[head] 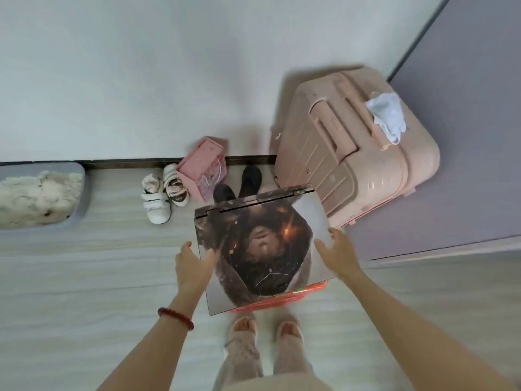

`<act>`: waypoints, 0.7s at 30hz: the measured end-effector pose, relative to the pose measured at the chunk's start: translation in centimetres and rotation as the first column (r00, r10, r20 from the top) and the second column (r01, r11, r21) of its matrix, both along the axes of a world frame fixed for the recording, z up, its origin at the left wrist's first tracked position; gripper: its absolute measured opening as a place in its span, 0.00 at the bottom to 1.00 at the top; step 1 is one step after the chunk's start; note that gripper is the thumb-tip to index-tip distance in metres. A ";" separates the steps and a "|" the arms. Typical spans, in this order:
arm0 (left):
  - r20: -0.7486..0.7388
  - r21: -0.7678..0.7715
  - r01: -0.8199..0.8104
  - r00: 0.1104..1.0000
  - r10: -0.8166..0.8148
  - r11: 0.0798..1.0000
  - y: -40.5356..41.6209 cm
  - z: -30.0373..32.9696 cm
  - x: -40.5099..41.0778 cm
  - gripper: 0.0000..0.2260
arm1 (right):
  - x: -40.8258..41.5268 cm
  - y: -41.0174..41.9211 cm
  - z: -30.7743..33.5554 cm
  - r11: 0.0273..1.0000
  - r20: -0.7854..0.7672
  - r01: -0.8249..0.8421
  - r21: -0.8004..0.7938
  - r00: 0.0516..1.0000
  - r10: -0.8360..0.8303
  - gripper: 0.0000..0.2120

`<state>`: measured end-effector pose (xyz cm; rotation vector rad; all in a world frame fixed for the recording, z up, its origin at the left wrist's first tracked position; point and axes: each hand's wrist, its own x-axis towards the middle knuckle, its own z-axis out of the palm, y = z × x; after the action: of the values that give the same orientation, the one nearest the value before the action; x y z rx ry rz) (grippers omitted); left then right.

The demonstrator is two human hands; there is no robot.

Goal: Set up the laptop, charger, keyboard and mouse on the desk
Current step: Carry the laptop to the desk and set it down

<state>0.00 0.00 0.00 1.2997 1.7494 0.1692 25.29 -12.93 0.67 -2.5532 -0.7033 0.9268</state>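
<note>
A ribbed pink suitcase (pixel 355 153) with a white cloth (pixel 387 115) on top is seen at right. At centre, a closed laptop (pixel 262 246), its lid printed, is gripped at both edges by the left hand (pixel 194 263) and right hand (pixel 338 255), over something red (pixel 282 299). White shoes (pixel 163 193) are seen left of centre.

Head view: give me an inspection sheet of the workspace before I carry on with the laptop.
Surface: pale wood-look floor; no desk in view.
Job's things: closed laptop with picture skin, lying on a red object; charger, keyboard, mouse not seen.
Clutter: pink suitcase with a white cloth on top, small pink box, white shoes, dark shoes, grey bin of fluffy material.
Grippers: left hand and right hand at the laptop's side edges.
Cables: nothing seen.
Surroundings: white wall, dark baseboard, grey panel on the right.
</note>
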 end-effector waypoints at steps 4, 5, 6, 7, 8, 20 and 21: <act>-0.145 -0.110 -0.075 0.988 0.059 0.991 1.7 -6.4 2.4 0.42 | 2.8 2.2 -5.9 0.994 -0.009 0.038 -0.107 0.999 -0.039 0.35; -0.144 -0.140 -0.124 0.984 0.104 0.982 1.9 -7.9 2.7 0.45 | 3.2 2.5 -7.3 0.992 -0.020 0.043 -0.118 0.999 -0.046 0.38; -0.126 -0.168 -0.169 0.981 0.149 0.971 1.9 -9.1 2.7 0.46 | 3.5 2.6 -8.3 0.991 -0.031 0.048 -0.127 0.998 -0.052 0.40; -0.078 -0.192 -0.219 0.975 0.208 0.957 2.0 -10.2 2.6 0.46 | 4.0 2.8 -9.2 0.991 -0.046 0.059 -0.123 0.997 -0.065 0.41; -0.008 -0.205 -0.252 0.967 0.256 0.946 2.2 -10.8 2.5 0.43 | 4.3 3.0 -9.7 0.991 -0.065 0.074 -0.109 0.995 -0.081 0.42; 0.284 -0.190 -0.649 0.682 0.674 0.737 0.8 -3.3 -2.7 0.20 | 2.9 8.8 -2.6 0.983 -0.286 0.078 0.167 0.958 -0.027 0.39; 0.304 -0.179 -0.687 0.642 0.704 0.704 0.7 -0.8 -4.1 0.20 | 1.7 10.2 -0.2 0.977 -0.289 0.034 0.211 0.957 0.029 0.39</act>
<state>-4.13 0.70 -0.75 0.4360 1.8300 0.7549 27.02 -2.72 0.52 -2.1705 -0.6704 1.1303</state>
